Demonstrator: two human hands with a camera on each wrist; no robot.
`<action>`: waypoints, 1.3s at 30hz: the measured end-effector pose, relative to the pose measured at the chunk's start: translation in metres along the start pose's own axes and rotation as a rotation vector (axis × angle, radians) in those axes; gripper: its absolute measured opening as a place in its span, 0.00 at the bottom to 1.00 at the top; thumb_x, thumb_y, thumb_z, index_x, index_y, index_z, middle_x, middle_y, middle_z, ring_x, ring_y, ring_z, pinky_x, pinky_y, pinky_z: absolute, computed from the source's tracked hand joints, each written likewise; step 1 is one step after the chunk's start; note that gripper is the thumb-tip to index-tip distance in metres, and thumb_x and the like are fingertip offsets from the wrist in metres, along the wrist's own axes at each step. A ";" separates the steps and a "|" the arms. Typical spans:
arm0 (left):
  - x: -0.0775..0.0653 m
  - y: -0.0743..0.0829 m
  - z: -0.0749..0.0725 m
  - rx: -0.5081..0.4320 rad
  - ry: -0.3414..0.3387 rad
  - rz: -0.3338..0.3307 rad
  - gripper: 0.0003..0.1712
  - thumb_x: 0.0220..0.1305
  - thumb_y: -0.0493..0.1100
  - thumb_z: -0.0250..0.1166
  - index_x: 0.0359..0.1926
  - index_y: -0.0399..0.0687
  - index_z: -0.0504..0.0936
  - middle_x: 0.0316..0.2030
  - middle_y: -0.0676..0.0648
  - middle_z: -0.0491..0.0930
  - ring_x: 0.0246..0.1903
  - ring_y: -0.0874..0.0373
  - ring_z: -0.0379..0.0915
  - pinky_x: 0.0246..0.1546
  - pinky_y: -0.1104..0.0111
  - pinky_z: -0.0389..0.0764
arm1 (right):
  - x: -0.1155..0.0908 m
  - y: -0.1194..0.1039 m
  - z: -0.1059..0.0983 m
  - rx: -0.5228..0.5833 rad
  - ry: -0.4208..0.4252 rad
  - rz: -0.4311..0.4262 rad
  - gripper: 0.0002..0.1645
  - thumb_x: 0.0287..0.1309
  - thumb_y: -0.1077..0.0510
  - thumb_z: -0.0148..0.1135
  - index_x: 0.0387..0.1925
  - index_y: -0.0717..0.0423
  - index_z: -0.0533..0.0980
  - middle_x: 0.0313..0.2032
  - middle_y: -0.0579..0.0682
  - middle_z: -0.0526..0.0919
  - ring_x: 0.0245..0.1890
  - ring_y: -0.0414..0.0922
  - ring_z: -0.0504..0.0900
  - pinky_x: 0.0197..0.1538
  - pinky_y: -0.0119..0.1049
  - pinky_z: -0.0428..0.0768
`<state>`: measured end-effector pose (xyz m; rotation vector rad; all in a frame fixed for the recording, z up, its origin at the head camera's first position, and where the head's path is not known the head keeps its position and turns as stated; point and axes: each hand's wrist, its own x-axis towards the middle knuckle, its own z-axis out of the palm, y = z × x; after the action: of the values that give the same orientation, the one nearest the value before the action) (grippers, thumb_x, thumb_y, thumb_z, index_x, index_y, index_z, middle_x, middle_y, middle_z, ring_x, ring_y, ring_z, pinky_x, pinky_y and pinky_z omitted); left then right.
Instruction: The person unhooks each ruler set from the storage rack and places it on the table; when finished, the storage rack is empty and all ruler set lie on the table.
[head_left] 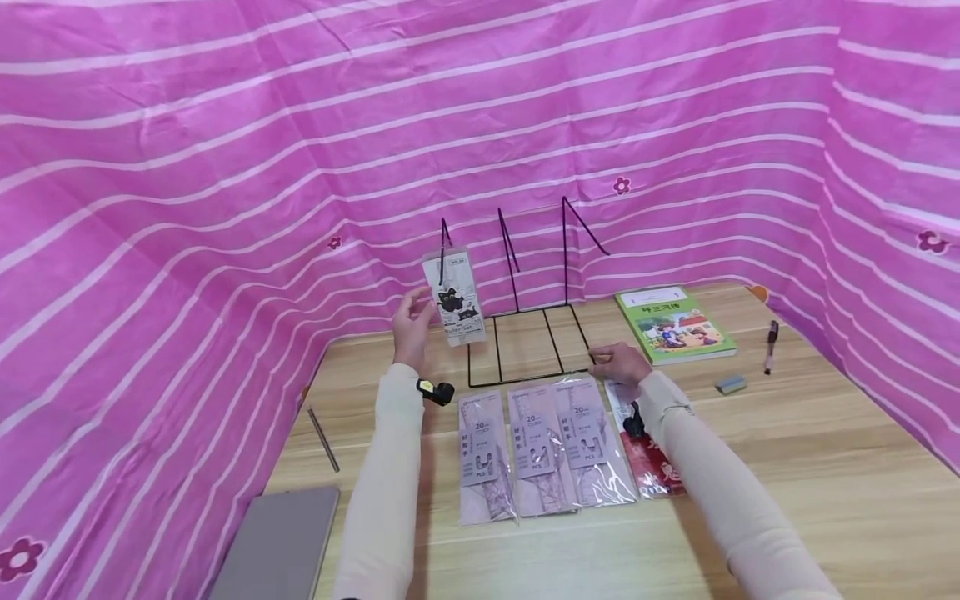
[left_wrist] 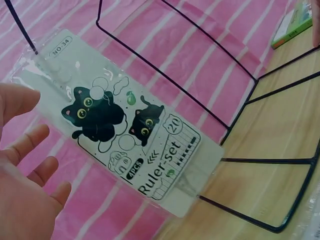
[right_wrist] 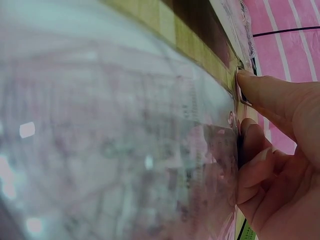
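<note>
A clear-bagged ruler set point(head_left: 456, 300) printed with black cats hangs from the left prong of a black wire rack point(head_left: 517, 379). Beside the packet's left edge is my left hand point(head_left: 411, 333), its fingers spread and loosely bent. The left wrist view shows this hand point(left_wrist: 27, 170) apart from the ruler set point(left_wrist: 125, 125). At the rack's front right corner, my right hand point(head_left: 621, 365) pinches the black wire between thumb and fingers. In the right wrist view, a blurred clear plastic packet point(right_wrist: 115, 130) fills much of the picture beside the right hand point(right_wrist: 280, 150).
Several lilac ruler packets point(head_left: 483, 458) lie before the rack, with a red-and-white packet point(head_left: 651, 462) partly under the right wrist. Rightward are a green book point(head_left: 675, 325), an eraser point(head_left: 731, 384) and a pen point(head_left: 771, 346). A dark stick point(head_left: 323, 439) and grey board point(head_left: 281, 542) lie left.
</note>
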<state>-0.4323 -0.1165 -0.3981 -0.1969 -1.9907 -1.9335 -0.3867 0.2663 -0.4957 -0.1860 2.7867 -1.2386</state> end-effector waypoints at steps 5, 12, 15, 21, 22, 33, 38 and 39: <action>0.010 0.006 0.001 0.058 -0.048 -0.027 0.22 0.68 0.35 0.62 0.62 0.49 0.79 0.61 0.44 0.76 0.59 0.49 0.69 0.64 0.55 0.74 | 0.000 -0.001 0.001 0.034 -0.011 0.028 0.33 0.62 0.57 0.68 0.66 0.64 0.72 0.60 0.68 0.76 0.57 0.65 0.80 0.59 0.52 0.80; 0.014 0.007 0.004 0.066 -0.078 -0.075 0.21 0.69 0.35 0.63 0.61 0.48 0.79 0.59 0.39 0.76 0.60 0.48 0.71 0.58 0.59 0.79 | 0.001 0.000 0.000 -0.066 0.017 -0.004 0.31 0.61 0.55 0.69 0.64 0.62 0.75 0.54 0.69 0.82 0.53 0.65 0.82 0.58 0.55 0.79; 0.014 0.006 0.003 0.058 -0.083 -0.078 0.21 0.68 0.34 0.63 0.61 0.46 0.78 0.58 0.38 0.77 0.59 0.47 0.73 0.58 0.58 0.79 | 0.001 -0.001 0.001 -0.064 0.014 -0.001 0.31 0.61 0.55 0.69 0.64 0.62 0.75 0.53 0.69 0.82 0.53 0.65 0.81 0.59 0.56 0.78; 0.016 0.004 0.003 0.077 -0.060 -0.060 0.21 0.64 0.31 0.65 0.58 0.47 0.81 0.49 0.46 0.81 0.53 0.55 0.75 0.59 0.63 0.78 | -0.001 -0.002 0.000 -0.061 0.004 0.015 0.32 0.62 0.54 0.68 0.65 0.62 0.73 0.56 0.68 0.80 0.55 0.65 0.81 0.59 0.56 0.78; 0.016 0.003 0.003 0.082 -0.058 -0.052 0.21 0.63 0.30 0.65 0.57 0.46 0.82 0.45 0.47 0.81 0.50 0.56 0.75 0.58 0.65 0.79 | -0.001 -0.003 -0.001 -0.049 -0.001 0.024 0.32 0.62 0.55 0.68 0.66 0.62 0.73 0.57 0.68 0.79 0.56 0.65 0.80 0.59 0.55 0.78; -0.001 0.006 -0.004 0.033 -0.079 -0.024 0.19 0.63 0.26 0.64 0.55 0.41 0.81 0.33 0.52 0.75 0.44 0.59 0.75 0.45 0.75 0.82 | 0.000 0.002 -0.001 0.012 -0.012 0.050 0.33 0.62 0.56 0.68 0.67 0.62 0.71 0.61 0.67 0.75 0.63 0.66 0.74 0.63 0.54 0.76; -0.012 0.008 -0.010 0.005 -0.067 0.001 0.19 0.63 0.27 0.66 0.54 0.40 0.82 0.34 0.49 0.77 0.46 0.57 0.75 0.49 0.75 0.81 | 0.001 0.002 -0.001 0.033 -0.026 0.052 0.33 0.63 0.57 0.67 0.68 0.62 0.70 0.63 0.67 0.74 0.64 0.66 0.74 0.63 0.53 0.77; -0.014 0.008 -0.011 -0.002 -0.063 0.008 0.18 0.62 0.27 0.66 0.54 0.39 0.82 0.34 0.47 0.78 0.45 0.56 0.75 0.49 0.75 0.80 | 0.001 0.002 -0.001 0.039 -0.028 0.053 0.33 0.63 0.57 0.67 0.68 0.62 0.70 0.63 0.67 0.74 0.64 0.66 0.73 0.63 0.53 0.77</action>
<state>-0.4153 -0.1247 -0.3956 -0.2691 -2.0241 -1.9472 -0.3876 0.2685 -0.4966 -0.1250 2.7222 -1.2671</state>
